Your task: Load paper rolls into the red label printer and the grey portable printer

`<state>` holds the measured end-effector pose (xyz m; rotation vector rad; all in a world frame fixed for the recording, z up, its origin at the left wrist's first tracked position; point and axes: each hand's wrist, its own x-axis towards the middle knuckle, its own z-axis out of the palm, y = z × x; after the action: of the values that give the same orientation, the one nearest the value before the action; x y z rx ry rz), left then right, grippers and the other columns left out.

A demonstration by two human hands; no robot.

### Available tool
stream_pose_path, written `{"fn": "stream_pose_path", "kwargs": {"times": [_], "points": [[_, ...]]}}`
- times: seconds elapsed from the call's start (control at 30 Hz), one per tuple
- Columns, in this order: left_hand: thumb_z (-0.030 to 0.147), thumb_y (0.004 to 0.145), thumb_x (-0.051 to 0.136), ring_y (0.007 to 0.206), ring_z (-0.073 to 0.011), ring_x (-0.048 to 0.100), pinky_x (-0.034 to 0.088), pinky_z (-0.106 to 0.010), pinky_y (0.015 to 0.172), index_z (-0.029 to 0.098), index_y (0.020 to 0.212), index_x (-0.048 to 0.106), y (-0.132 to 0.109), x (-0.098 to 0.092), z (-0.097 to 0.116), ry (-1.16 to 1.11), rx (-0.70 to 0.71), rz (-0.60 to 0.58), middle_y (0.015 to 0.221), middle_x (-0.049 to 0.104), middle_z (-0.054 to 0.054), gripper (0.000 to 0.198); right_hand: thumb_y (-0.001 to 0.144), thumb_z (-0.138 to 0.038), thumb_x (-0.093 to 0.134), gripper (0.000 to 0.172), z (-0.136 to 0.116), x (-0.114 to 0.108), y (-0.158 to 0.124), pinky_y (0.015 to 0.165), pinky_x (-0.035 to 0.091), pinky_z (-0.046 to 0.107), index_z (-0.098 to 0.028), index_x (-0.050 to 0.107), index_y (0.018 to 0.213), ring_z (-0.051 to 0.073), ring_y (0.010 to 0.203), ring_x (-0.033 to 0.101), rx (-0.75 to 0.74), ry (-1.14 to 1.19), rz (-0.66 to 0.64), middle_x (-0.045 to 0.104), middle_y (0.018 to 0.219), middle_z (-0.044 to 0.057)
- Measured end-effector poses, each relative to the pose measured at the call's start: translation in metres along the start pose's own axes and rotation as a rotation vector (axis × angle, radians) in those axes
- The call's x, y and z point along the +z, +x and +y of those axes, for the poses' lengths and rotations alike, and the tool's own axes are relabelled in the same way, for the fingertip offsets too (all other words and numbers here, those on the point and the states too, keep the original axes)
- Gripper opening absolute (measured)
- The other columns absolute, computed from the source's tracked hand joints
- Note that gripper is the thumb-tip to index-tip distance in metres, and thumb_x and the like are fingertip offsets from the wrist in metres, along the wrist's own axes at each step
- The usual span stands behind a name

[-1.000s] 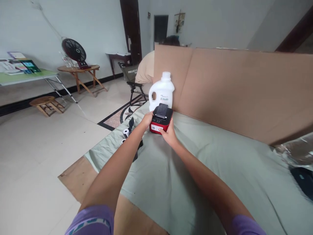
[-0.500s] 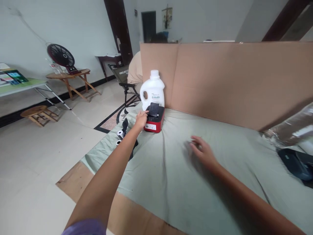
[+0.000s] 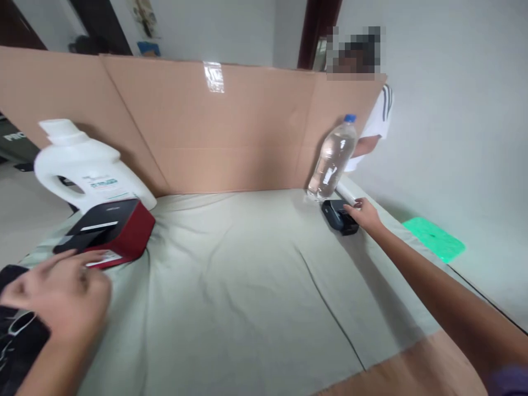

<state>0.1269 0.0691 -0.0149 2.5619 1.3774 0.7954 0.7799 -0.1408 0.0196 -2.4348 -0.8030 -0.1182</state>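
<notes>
My left hand (image 3: 70, 291) is blurred, its fingers partly bent and apart, just in front of a red and black desktop printer (image 3: 136, 231). It appears to hold nothing. A dark strip or flap lies over the printer's front left. Under the wrist is a black item (image 3: 25, 335) with a white ring shape. My right arm reaches far across the cloth. The thumb and fingers of my right hand (image 3: 365, 214) are bent round the right edge of a small black device (image 3: 340, 217). How firmly they grip is unclear. A white roll-like thing (image 3: 344, 192) lies behind that hand.
A white detergent jug (image 3: 99, 170) stands behind the printer. Beside the black device, a clear bottle with a blue cap (image 3: 332, 159) leans near the cardboard panel (image 3: 231, 126). Green cloth (image 3: 231, 286) covers the table. A person (image 3: 379, 115) is behind the panel; a green stool (image 3: 435, 237) stands right.
The view has swung right and closer to the table. My right hand has moved from mid-cloth to the black device. My left hand has come off the printer's top to its front.
</notes>
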Motion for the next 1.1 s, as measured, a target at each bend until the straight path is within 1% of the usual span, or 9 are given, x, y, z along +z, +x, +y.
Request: {"fn": "stream_pose_path", "kwargs": {"times": [0.03,0.07,0.13,0.2,0.27,0.5,0.73,0.87,1.1], "points": [[0.032,0.083,0.046,0.13,-0.0393,0.059,0.032,-0.079,0.109,0.046,0.124,0.063,0.003,0.015,0.023,0.035,-0.02,0.195,0.105,0.078,0.002,0.047,0.085,-0.049,0.064,0.064,-0.002,0.003,0.006,0.088,0.051,0.041,-0.006,0.058,0.132,0.033,0.104,0.067,-0.003,-0.047,-0.078,0.07,0.116,0.023],[0.032,0.086,0.046,0.13,-0.0361,0.059,0.038,-0.074,0.11,0.045,0.124,0.063,0.007,0.031,0.048,0.055,0.037,0.224,0.113,0.076,0.004,0.044,0.084,-0.053,0.067,0.073,-0.005,0.007,0.01,0.089,0.051,0.041,-0.006,0.055,0.138,0.034,0.109,0.065,-0.022,-0.111,-0.16,0.067,0.122,0.024],[0.029,0.092,0.041,0.123,-0.0268,0.064,0.051,-0.054,0.106,0.04,0.127,0.065,0.018,0.064,0.098,-0.013,0.287,-0.023,0.125,0.073,0.002,0.044,0.082,-0.055,0.07,0.084,-0.015,0.011,0.014,0.094,0.049,0.042,-0.011,0.046,0.149,0.035,0.121,0.06,-0.09,-0.247,-0.295,0.057,0.137,0.026],[0.036,0.098,0.041,0.141,-0.0247,0.051,0.04,-0.048,0.118,0.032,0.143,0.058,0.027,0.092,0.134,-0.026,0.496,-0.347,0.153,0.055,-0.001,0.048,0.081,-0.053,0.073,0.086,-0.028,0.012,0.013,0.094,0.048,0.044,-0.016,0.043,0.153,0.037,0.124,0.058,-0.131,-0.345,-0.357,0.05,0.143,0.027],[0.043,0.103,0.037,0.153,-0.0252,0.034,0.028,-0.05,0.125,0.033,0.154,0.045,0.027,0.108,0.152,0.001,0.589,-0.503,0.165,0.036,-0.001,0.053,0.081,-0.053,0.072,0.083,-0.043,0.011,0.005,0.09,0.049,0.046,-0.02,0.045,0.151,0.038,0.118,0.06,-0.114,-0.401,-0.38,0.05,0.141,0.027],[0.052,0.106,0.03,0.158,-0.0239,0.018,0.013,-0.047,0.128,0.029,0.162,0.029,-0.009,0.098,0.149,-0.007,0.585,-0.55,0.17,0.02,-0.002,0.061,0.082,-0.062,0.063,0.07,-0.149,0.012,-0.088,0.082,0.052,0.045,-0.024,0.05,0.14,0.034,0.095,0.068,-0.206,-0.487,-0.439,0.05,0.133,0.02],[0.05,0.105,0.037,0.157,-0.0253,0.022,0.009,-0.05,0.129,0.031,0.159,0.036,-0.024,0.086,0.156,-0.194,0.664,-0.592,0.167,0.031,-0.001,0.058,0.082,-0.056,0.063,0.061,-0.265,0.055,-0.18,0.082,0.052,0.045,-0.021,0.053,0.131,0.035,0.092,0.07,-0.354,-0.354,-0.529,0.05,0.126,0.02],[0.044,0.103,0.046,0.155,-0.0282,0.028,0.015,-0.053,0.127,0.029,0.153,0.048,-0.022,0.081,0.155,-0.269,0.684,-0.614,0.162,0.041,-0.001,0.052,0.083,-0.052,0.063,0.059,-0.29,0.078,-0.2,0.085,0.052,0.046,-0.02,0.053,0.132,0.038,0.103,0.069,-0.306,-0.335,-0.507,0.048,0.129,0.021],[0.041,0.102,0.05,0.152,-0.0269,0.034,0.019,-0.052,0.127,0.032,0.143,0.059,-0.021,0.082,0.152,-0.332,0.69,-0.565,0.155,0.051,0.0,0.044,0.083,-0.053,0.064,0.061,-0.29,0.09,-0.211,0.087,0.051,0.047,-0.021,0.053,0.134,0.041,0.111,0.065,-0.275,-0.334,-0.437,0.046,0.133,0.022]]}}
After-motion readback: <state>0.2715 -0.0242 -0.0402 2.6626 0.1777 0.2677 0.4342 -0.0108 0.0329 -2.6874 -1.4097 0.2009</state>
